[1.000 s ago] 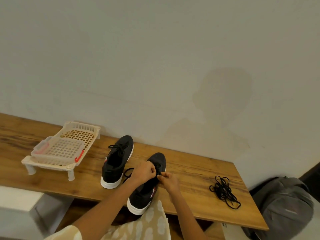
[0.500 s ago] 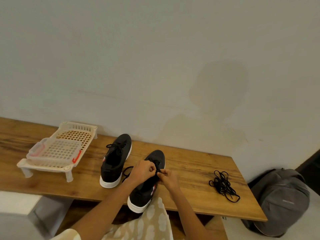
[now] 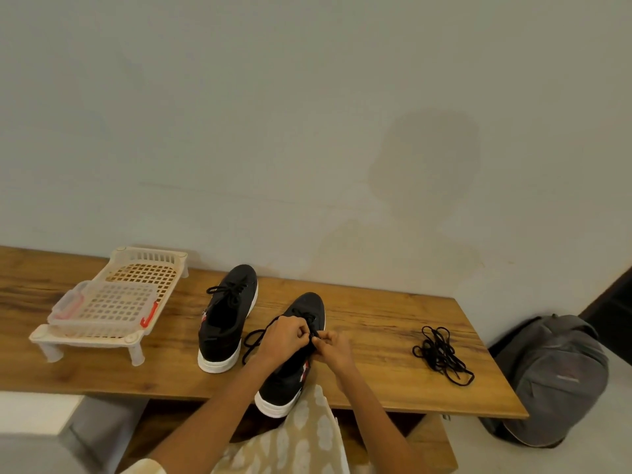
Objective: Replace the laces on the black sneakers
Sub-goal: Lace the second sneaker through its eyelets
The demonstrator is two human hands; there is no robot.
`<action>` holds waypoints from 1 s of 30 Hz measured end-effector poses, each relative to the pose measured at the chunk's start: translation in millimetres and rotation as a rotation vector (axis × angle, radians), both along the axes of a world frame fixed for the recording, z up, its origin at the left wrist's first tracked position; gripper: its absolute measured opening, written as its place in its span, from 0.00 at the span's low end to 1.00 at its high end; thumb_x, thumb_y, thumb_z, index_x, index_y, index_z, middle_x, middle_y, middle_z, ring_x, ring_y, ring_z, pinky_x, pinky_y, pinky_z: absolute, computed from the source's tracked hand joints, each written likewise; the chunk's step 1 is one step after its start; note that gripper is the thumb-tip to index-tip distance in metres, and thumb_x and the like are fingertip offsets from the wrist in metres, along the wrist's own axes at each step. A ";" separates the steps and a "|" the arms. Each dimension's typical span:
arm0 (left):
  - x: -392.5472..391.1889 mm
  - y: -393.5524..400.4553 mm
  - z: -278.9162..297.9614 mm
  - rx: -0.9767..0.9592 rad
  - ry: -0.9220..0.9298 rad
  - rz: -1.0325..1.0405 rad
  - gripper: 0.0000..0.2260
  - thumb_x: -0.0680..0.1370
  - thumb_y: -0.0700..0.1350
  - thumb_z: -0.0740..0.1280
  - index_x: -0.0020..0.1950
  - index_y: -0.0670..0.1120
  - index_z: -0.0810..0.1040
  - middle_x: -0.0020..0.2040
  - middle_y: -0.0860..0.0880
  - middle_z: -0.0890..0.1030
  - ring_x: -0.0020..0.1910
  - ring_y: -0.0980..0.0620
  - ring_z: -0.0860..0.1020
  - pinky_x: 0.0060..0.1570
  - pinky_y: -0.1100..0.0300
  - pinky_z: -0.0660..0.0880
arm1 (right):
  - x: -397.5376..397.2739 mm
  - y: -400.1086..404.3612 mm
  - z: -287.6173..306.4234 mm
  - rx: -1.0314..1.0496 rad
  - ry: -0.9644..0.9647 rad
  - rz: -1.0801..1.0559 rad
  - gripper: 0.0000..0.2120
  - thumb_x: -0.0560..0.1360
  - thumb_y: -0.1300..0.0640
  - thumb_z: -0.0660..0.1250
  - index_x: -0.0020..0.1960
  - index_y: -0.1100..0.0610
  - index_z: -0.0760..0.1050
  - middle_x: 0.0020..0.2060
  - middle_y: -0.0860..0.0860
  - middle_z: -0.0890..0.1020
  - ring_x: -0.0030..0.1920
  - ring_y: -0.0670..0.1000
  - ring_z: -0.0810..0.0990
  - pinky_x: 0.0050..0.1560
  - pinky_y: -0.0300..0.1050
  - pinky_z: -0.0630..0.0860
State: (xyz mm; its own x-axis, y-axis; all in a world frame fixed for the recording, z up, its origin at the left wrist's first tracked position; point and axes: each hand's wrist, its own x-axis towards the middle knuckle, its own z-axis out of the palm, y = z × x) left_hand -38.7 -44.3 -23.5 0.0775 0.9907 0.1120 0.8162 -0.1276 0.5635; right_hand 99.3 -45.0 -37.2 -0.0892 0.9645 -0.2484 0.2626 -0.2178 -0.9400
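Two black sneakers with white soles stand on a wooden bench (image 3: 393, 323). The left sneaker (image 3: 227, 316) is laced and stands alone. The right sneaker (image 3: 294, 357) lies under both my hands, its heel over the front edge. My left hand (image 3: 285, 338) and my right hand (image 3: 333, 345) each pinch the black lace (image 3: 254, 340) over the shoe's tongue, fingertips nearly touching. A loop of that lace hangs off to the left. A loose bundle of black laces (image 3: 441, 354) lies on the bench to the right.
A cream plastic rack (image 3: 113, 302) with a clear lidded box on it stands at the bench's left end. A grey backpack (image 3: 554, 374) leans on the floor to the right. A plain wall rises directly behind the bench.
My hands stay on the right sneaker's lace and have drawn closer together. The view has dipped slightly; nothing else on the bench has moved.
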 end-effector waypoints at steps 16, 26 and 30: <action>-1.2 6.4 7.7 0.058 0.107 0.011 0.05 0.77 0.50 0.67 0.49 0.52 0.81 0.46 0.55 0.83 0.46 0.57 0.79 0.44 0.63 0.74 | 5.6 2.1 0.3 -0.034 0.093 -0.035 0.08 0.78 0.62 0.63 0.46 0.62 0.81 0.36 0.54 0.83 0.36 0.48 0.81 0.39 0.40 0.80; -3.9 18.4 18.6 -0.117 -0.095 -0.177 0.13 0.78 0.40 0.64 0.61 0.45 0.80 0.59 0.48 0.80 0.59 0.51 0.76 0.59 0.60 0.71 | 9.0 33.7 63.9 0.023 0.206 -0.192 0.12 0.80 0.63 0.52 0.43 0.64 0.72 0.39 0.56 0.82 0.31 0.50 0.80 0.35 0.41 0.79; -0.5 14.6 25.5 -0.140 -0.143 -0.184 0.10 0.78 0.46 0.66 0.51 0.41 0.83 0.50 0.45 0.82 0.48 0.53 0.76 0.49 0.61 0.69 | 15.5 45.3 134.9 0.068 0.741 -0.362 0.13 0.77 0.65 0.51 0.38 0.63 0.71 0.37 0.58 0.82 0.33 0.52 0.80 0.36 0.42 0.80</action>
